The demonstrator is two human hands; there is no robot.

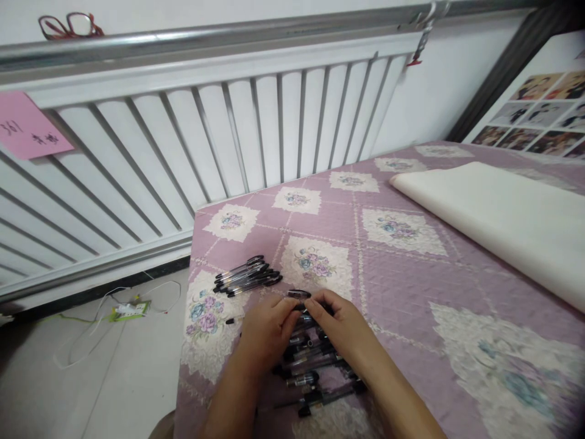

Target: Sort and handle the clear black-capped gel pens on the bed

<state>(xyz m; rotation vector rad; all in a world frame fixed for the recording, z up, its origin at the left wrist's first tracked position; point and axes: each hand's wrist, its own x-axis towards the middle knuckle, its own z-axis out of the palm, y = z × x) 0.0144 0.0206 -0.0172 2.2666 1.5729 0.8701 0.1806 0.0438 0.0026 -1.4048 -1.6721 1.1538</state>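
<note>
My left hand (267,326) is closed around a pen, whose dark end (230,321) sticks out on its left side. Fingers of my right hand (342,323) pinch together right beside the left thumb, at the pen's other end; what exactly they grip is mostly hidden. A black pen cap (299,294) shows just beyond the fingertips. Under and between both hands lies a loose pile of black-capped pens (311,366), partly covered by my forearms. To the upper left, several clear-barrelled pens (247,276) rest in a neat bundle with caps toward the right.
A purple flowered cloth (329,213) covers the table. At the right lies a folded cream sheet (503,213). A white radiator (237,128) stands behind, with glasses (73,26) above its pipe. A power strip (130,310) with cords is on the floor at left.
</note>
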